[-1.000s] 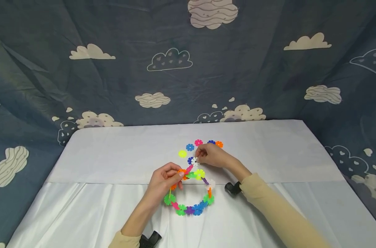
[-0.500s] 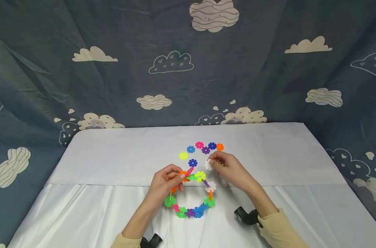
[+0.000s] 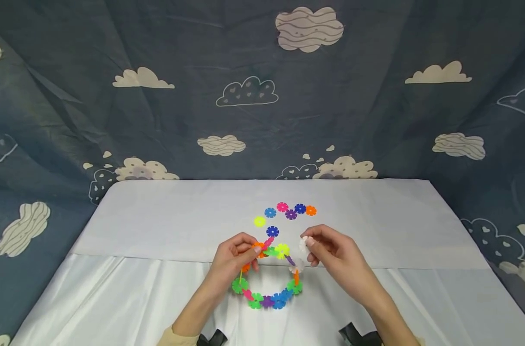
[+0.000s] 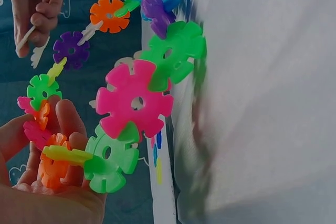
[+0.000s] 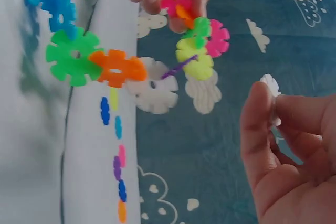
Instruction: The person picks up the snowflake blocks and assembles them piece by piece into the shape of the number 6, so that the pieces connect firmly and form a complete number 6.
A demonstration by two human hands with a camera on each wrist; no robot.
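A loop of linked flower-shaped plastic discs (image 3: 256,302) in many colours stands over the front of the white table. My left hand (image 3: 233,257) grips its upper left part at the orange discs (image 4: 50,169), and a pink disc (image 3: 268,242) juts from the loop there. Just right of the loop, my right hand (image 3: 340,257) pinches a loose white disc (image 5: 270,83) between thumb and index finger. In the left wrist view that white disc shows edge-on. A white disc (image 3: 296,267) within the loop lies nearest to the right hand.
Beyond the loop several loose discs lie flat on the white cloth (image 3: 158,221): a dark blue disc (image 3: 272,231) closest, then a yellow disc (image 3: 260,221), a purple disc (image 3: 291,214) and an orange disc (image 3: 311,210). Behind hangs a dark cloud-patterned curtain (image 3: 357,115).
My right hand has drawn back from the loose discs, toward me and to the right, carrying the white disc. My left hand keeps its grip on the loop. The head view has shifted slightly.
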